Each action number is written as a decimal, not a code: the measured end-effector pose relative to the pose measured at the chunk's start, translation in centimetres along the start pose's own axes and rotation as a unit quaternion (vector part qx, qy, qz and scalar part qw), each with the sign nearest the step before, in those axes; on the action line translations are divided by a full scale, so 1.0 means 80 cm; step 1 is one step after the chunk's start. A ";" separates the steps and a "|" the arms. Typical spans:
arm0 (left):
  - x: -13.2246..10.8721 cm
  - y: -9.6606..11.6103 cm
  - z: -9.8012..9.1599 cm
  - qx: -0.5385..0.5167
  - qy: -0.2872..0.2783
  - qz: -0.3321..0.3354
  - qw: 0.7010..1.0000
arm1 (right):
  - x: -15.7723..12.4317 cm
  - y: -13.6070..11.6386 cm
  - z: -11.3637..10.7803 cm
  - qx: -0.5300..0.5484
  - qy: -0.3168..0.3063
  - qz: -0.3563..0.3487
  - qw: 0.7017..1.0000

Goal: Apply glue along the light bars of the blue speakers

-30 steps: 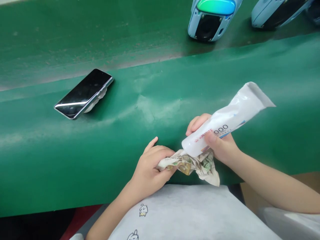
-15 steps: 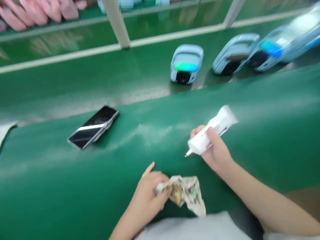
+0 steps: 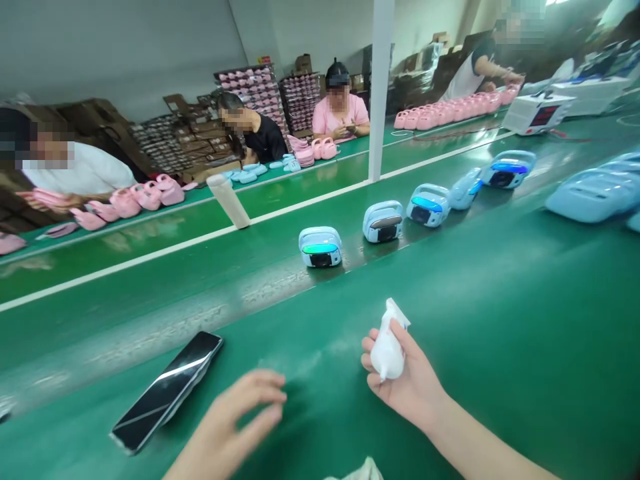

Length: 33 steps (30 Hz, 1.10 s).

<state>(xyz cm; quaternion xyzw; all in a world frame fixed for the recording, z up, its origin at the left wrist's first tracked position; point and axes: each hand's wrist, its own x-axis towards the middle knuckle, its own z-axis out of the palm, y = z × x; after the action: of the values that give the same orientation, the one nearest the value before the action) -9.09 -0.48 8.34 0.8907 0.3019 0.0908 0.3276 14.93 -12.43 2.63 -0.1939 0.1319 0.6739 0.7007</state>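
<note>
A white tube (image 3: 387, 359) is being grasped by the right hand (image 3: 417, 390), its nozzle being pointed toward six o'clock and its flattened end toward one o'clock. Nothing is being gripped by the left hand (image 3: 233, 420), which is being held released over the green table (image 3: 490, 300), fingers loosely curved and slightly blurred. From the left hand, a dark-screened phone (image 3: 167, 390) is being supported near ten o'clock, while at four o'clock a pale scrap (image 3: 363, 471) is being cut off by the view's lower edge.

From the right hand, the way outward is being barred by a row of light-blue devices (image 3: 426, 207), spread from eleven to one o'clock, several strips being lit green or blue. Light-blue casings (image 3: 593, 193) are being seen at two o'clock. Behind the row, the background is being partly hidden by a tall white post (image 3: 381, 93) at twelve o'clock. Far off at one o'clock, pink casings (image 3: 453, 110) are being handled by a co-worker (image 3: 467, 73).
</note>
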 end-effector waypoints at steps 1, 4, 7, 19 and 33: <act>0.037 0.002 -0.014 -0.016 0.052 0.000 0.998 | 0.001 -0.001 0.000 0.010 -0.003 0.002 1.000; 0.159 -0.002 -0.029 -0.049 0.146 -0.006 0.988 | 0.006 -0.002 0.001 0.024 -0.008 -0.002 1.000; 0.262 -0.016 -0.020 -0.079 0.197 -0.029 0.977 | 0.011 -0.004 0.002 0.020 -0.010 -0.018 1.000; 0.250 -0.022 -0.041 -0.067 0.193 0.024 0.979 | 0.008 -0.020 0.010 -0.008 -0.020 -0.052 0.998; 0.112 -0.034 0.025 -0.355 0.121 -0.001 0.927 | -0.022 -0.025 0.161 -0.137 -0.100 -0.156 0.973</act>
<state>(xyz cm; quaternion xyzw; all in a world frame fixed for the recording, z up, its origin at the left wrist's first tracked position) -2.46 5.45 4.71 0.6982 0.2883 0.2991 0.5831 15.85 -8.24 15.08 -0.2375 -0.0640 0.5840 0.7736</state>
